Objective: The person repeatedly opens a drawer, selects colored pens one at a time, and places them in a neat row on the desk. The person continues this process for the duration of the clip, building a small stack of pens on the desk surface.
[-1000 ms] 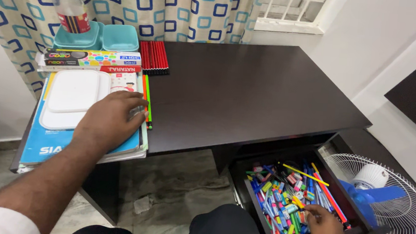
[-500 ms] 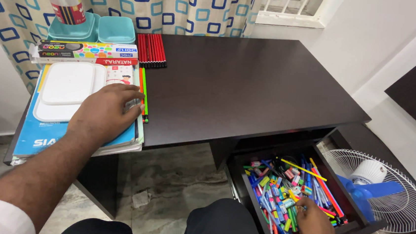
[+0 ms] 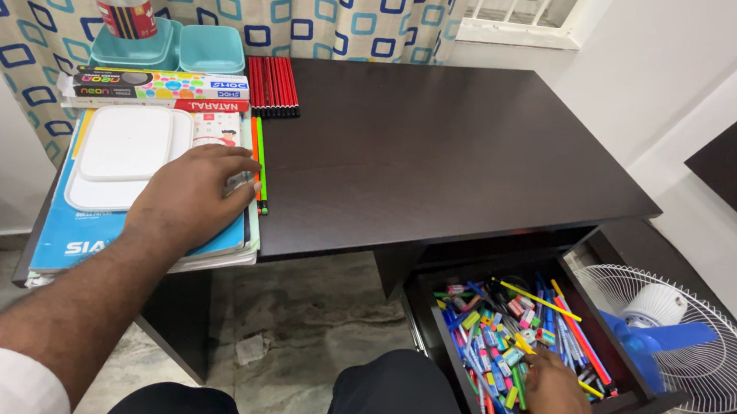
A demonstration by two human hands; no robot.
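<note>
Dozens of light, slippery pens (image 3: 512, 328) fill the drawer (image 3: 634, 396); right hand (image 3: 558, 410) digs in, grip hidden; left hand (image 3: 198, 198) lies flat on books (image 3: 94, 242).

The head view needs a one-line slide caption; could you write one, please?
Left hand rests on stacked books on a dark desk; right hand reaches into an open drawer of coloured pens.

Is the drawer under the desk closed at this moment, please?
No, the drawer is pulled open, showing pens and erasers, with the right hand in it.
</note>
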